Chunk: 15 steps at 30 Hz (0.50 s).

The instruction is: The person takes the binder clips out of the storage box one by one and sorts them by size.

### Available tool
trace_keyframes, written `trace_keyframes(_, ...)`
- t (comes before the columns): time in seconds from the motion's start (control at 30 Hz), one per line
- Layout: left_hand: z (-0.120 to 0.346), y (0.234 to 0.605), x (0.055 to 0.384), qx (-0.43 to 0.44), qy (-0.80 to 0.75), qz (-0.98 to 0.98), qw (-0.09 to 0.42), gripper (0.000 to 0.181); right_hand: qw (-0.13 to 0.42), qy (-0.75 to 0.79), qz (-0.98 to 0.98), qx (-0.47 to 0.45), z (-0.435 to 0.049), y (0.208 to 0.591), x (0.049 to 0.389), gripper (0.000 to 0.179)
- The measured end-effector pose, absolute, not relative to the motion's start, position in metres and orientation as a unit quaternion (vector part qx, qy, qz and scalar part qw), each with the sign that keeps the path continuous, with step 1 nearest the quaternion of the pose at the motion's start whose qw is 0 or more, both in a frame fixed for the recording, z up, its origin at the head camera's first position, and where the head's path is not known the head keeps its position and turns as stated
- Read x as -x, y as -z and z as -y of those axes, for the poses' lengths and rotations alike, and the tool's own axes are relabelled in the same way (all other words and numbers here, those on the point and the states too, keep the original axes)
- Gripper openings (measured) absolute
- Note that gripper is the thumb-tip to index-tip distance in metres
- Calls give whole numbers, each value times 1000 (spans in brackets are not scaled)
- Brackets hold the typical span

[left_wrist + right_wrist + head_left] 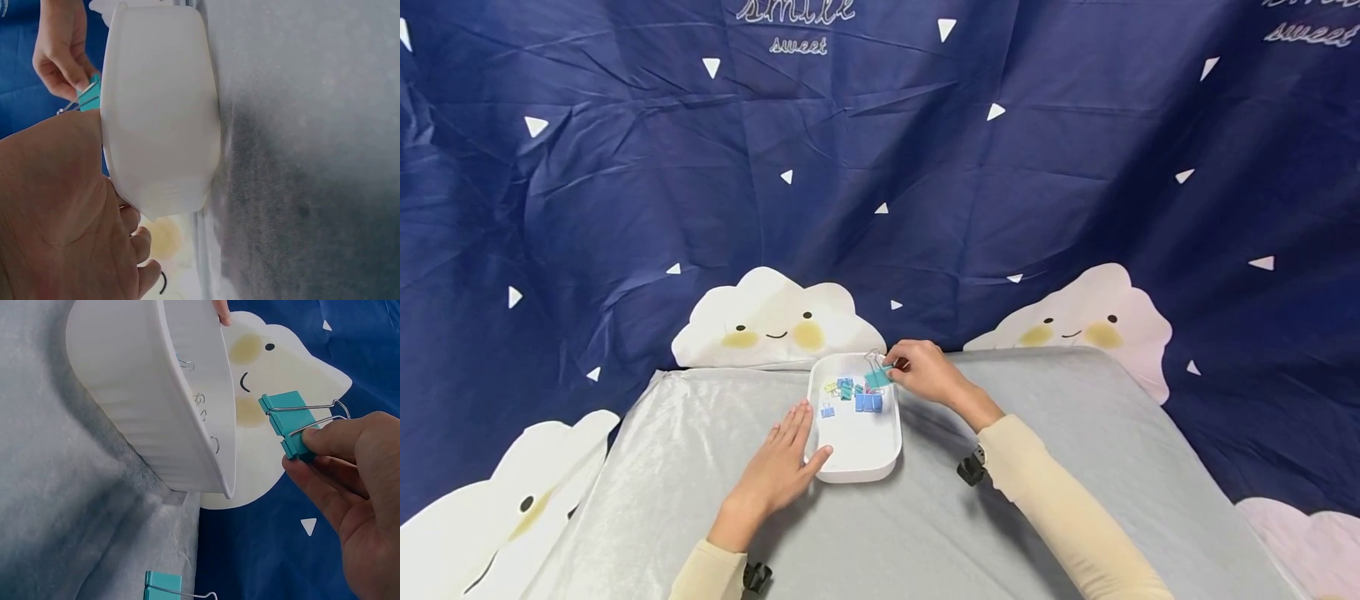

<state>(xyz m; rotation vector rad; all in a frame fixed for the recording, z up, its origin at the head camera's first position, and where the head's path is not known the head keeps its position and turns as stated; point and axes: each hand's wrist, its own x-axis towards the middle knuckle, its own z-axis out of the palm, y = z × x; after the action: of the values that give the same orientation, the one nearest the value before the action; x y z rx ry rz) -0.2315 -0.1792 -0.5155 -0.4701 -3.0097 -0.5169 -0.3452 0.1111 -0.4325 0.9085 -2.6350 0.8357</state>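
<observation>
Teal binder clip (290, 422) pinched in your right hand (931, 375), thumb against fingers, held above the far right rim of the white tray (853, 443). Your left hand (777, 465) has fingers straight, thumb spread, touching the tray's left side. Big blue clip (868, 403) and smaller mixed clips (847, 390) sit toward the far end inside. Grey cloth (1037, 508) underneath, navy curtain (887, 142) behind.

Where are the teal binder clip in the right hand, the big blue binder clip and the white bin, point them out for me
Held teal binder clip (295, 420), right wrist view: flat teal face.
Big blue binder clip (868, 403), head view: blue body.
White bin (857, 443), head view: bare inside floor.
</observation>
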Motion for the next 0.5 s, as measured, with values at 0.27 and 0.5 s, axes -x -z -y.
trace_keyframes(0.27,180,516,231,149,172,974,23,86,121,-296,898,-301,-122,431,342,12)
trace_keyframes(0.5,180,516,232,150,172,973,23,86,135,-316,891,-296,-133,425,341,11)
